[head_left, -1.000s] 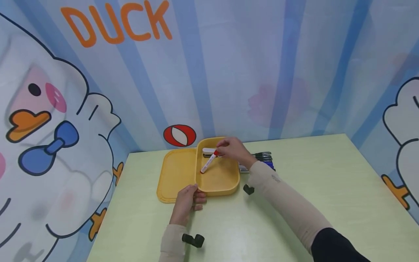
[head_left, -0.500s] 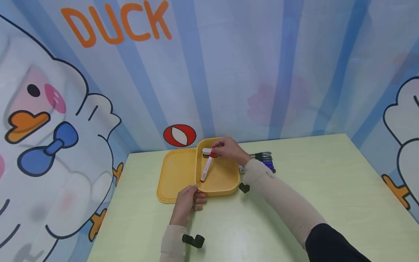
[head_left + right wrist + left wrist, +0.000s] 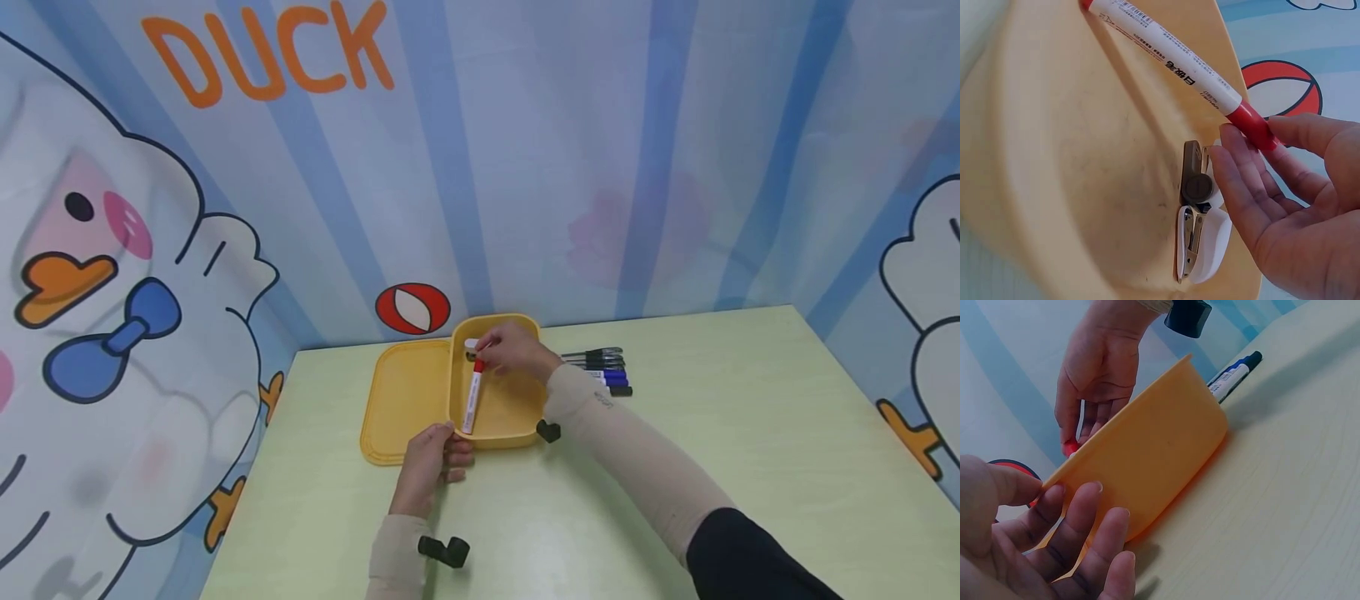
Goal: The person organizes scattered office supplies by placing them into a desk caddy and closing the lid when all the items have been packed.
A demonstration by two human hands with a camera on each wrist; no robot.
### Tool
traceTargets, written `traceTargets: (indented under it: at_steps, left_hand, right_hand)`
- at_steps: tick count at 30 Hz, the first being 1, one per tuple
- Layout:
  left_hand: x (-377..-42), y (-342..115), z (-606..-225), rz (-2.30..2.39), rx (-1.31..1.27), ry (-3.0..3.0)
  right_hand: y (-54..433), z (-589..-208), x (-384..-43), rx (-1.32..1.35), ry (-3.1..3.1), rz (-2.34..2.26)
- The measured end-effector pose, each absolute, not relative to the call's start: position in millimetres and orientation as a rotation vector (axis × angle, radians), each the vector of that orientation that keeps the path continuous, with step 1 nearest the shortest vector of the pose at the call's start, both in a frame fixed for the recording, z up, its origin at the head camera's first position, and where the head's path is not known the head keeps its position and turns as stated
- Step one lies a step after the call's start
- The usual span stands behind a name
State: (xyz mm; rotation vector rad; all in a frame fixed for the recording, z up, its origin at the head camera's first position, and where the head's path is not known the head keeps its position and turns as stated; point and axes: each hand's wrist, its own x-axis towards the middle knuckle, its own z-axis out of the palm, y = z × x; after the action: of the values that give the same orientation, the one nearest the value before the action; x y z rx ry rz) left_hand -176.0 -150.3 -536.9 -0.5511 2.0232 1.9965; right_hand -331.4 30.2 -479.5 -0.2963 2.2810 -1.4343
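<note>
The person's hands are apart from each other, each with a hold of its own. The right hand [image 3: 513, 350] pinches a white marker [image 3: 472, 404] by its red cap, thumb and fingers closed on it inside the far half of the yellow box [image 3: 513, 417]. The marker slants along the box's left side, its free end toward the near wall; whether that end touches the floor cannot be told. The left hand [image 3: 429, 458] grips the box's near left corner — thumb at the rim, fingertips by the outer wall.

Just below the cap, in the right wrist view, lie white and dark-grey stapler-like pieces [image 3: 1211, 247]; how many is unclear. The yellow lid [image 3: 407, 400] lies flat on the bench [image 3: 787, 417], beside the box on its left. To the box's right sit black pens [image 3: 606, 360], with blue-capped markers [image 3: 617, 378] and a black-capped marker [image 3: 621, 391] nearer — all side by side.
</note>
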Motion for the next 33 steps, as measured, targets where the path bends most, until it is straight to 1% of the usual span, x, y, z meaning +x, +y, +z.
traceTargets:
  at_steps: [7,18,33]
  left_hand:
    - [-176,-150,-537,1.990,-0.543,2.028]
    - [-176,-150,-537,2.004,-0.548,2.015]
    - [-176,-148,-536,1.989,-0.570,2.023]
  right_hand:
    - [25,-482,-331,-0.354,2.206,-1.304]
    - [26,-484,-330,-0.325,2.170,-1.198]
    - [36,-475,-325,-0.340,2.159,-1.247]
